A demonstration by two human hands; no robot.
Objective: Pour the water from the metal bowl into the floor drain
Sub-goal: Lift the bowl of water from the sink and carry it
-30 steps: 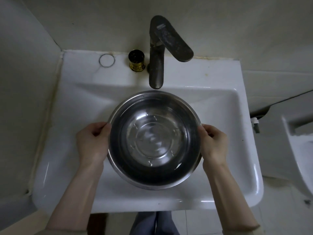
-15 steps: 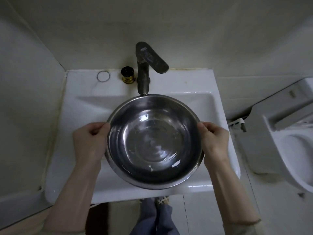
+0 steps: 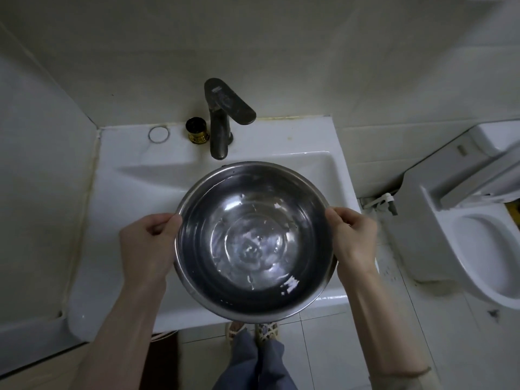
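Over the front half of the sink (image 3: 92,220), the metal bowl (image 3: 254,240) was held level in the air, its near rim past the sink's front edge and above the floor (image 3: 323,347). Left hand (image 3: 146,246) gripped the left rim, right hand (image 3: 354,243) the right rim; fingers on both were clenched on the bowl, thumbs on top of the rim, the rest curled under, out of sight. Shallow water (image 3: 253,249) sat in the bottom, rippling, so my read: the carry step was in hand, pour not yet begun. The floor drain wasn't in view, so no target to aim at from here. To do it well: keep the rim level while turning away from the sink, move slow enough that the slosh doesn't climb the wall, keep both grips opposite each other, lower close to the drain before tipping, and tip away from the feet (image 3: 253,330). Risk as I judge it: wet steel rim is slick, and a quick turn would spill onto the tiles. Count: one bowl, two hands, one sink, one tap (image 3: 222,119), one small brass-coloured cup (image 3: 197,130) beside the tap, one ring mark (image 3: 159,134) on the ledge, one toilet (image 3: 478,240) to the right, two feet in sandals.
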